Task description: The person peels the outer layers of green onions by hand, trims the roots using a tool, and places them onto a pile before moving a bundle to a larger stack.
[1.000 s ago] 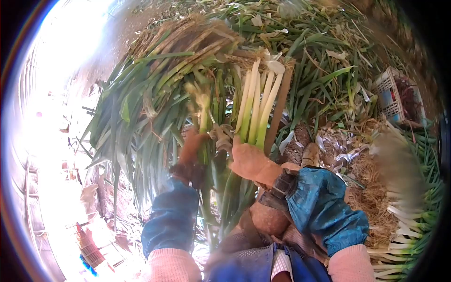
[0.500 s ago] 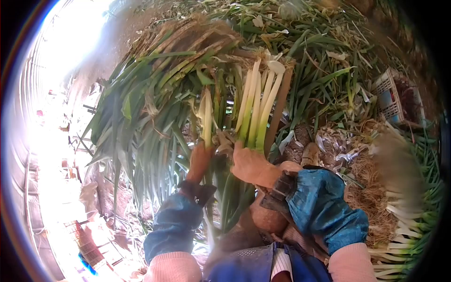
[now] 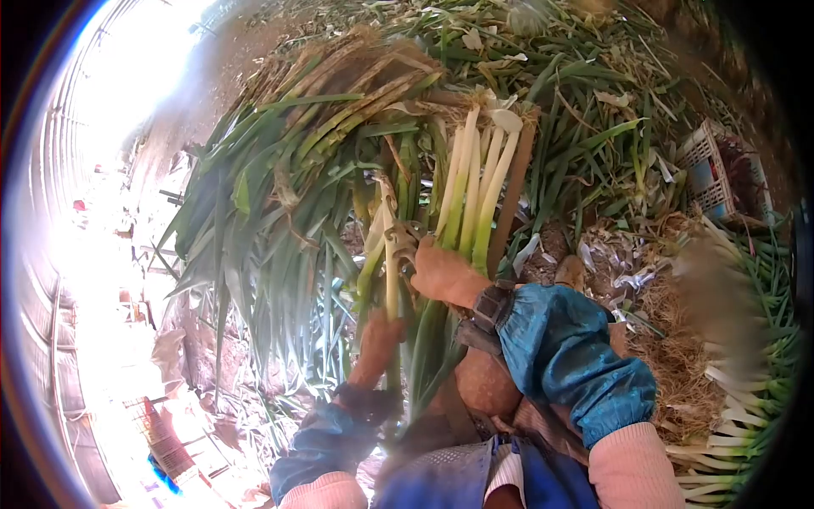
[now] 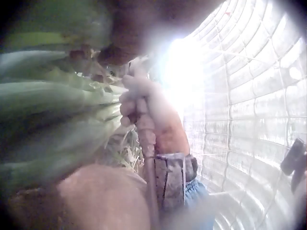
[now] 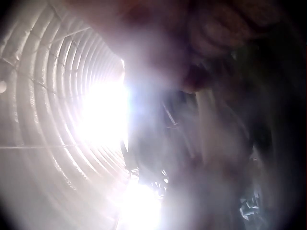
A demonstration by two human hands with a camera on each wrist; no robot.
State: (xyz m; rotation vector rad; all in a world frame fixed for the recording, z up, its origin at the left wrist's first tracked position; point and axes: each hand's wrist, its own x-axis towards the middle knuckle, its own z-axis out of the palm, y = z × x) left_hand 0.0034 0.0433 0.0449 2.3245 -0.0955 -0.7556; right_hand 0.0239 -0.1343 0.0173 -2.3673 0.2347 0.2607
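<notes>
My left hand (image 3: 377,343) grips a green onion (image 3: 392,276), whose pale end points up and away, with brownish loose skin at its tip. My right hand (image 3: 449,273) is curled over a bunch of pale, bare-stalked green onions (image 3: 465,191) lying beside a wooden board (image 3: 515,178). Between the hands stands a small greyish fitting (image 3: 405,244). The left wrist view has the right hand's curled fingers (image 4: 130,98) with a ribbed pipe (image 4: 146,132) running down in front of it. In the right wrist view the hand is dark and blurred.
Long-leaved, untrimmed green onions (image 3: 280,204) lie heaped at the left. Discarded leaves (image 3: 585,102) cover the ground ahead. A plastic crate (image 3: 708,170) stands at the right, above a heap of cut roots (image 3: 678,339) and a row of peeled green onions (image 3: 721,458).
My left hand has drawn back toward my body, sliding down along the green onion stalk, and more pale stalk now shows above it. The right hand has stayed nearly in place on the bunch.
</notes>
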